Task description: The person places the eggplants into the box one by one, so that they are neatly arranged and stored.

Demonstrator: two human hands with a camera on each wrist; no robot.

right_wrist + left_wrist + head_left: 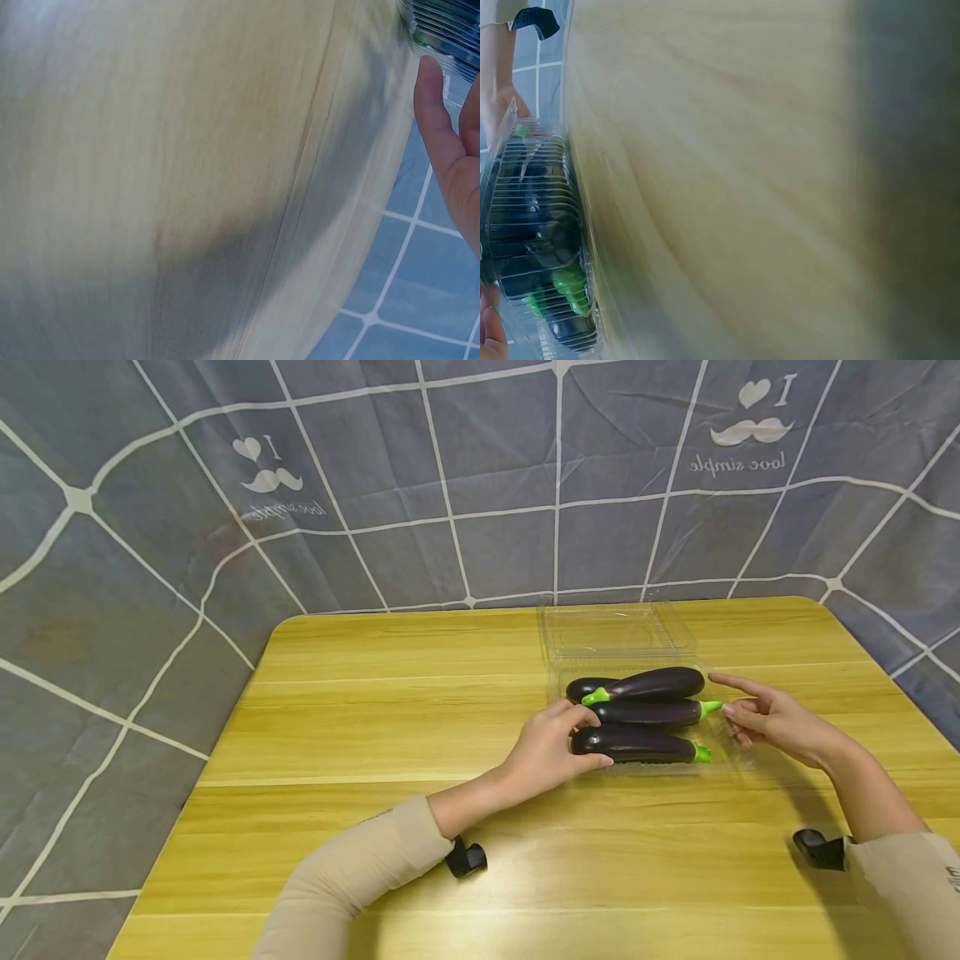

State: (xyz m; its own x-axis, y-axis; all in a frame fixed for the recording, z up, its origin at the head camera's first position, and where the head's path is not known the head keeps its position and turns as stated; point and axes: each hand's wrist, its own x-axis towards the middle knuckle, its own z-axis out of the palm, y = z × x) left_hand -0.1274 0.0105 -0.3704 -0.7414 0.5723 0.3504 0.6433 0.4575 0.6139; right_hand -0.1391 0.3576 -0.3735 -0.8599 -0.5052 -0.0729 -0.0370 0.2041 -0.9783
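Note:
Several dark purple eggplants with green stems lie in a clear plastic clamshell box [622, 631], its lid folded back. In the head view, the front eggplant [637, 744] lies nearest me and the middle eggplant [652, 713] behind it. An upper eggplant [663, 682] lies across another eggplant [587, 687], which it partly hides. My left hand [551, 745] grips the front eggplant's rounded left end, thumb on the near side and fingers on the far side. At the box's right side, my right hand [776, 720] has its index finger extended and its thumb near the middle eggplant's stem.
The box stands on a yellow wood-grain table [360, 718]. Behind and beside the table hangs a grey-blue curtain [502, 552] with white lines. Black straps [467, 858] show at both sleeves. Through the ribbed box wall [540, 202], eggplants show in the left wrist view.

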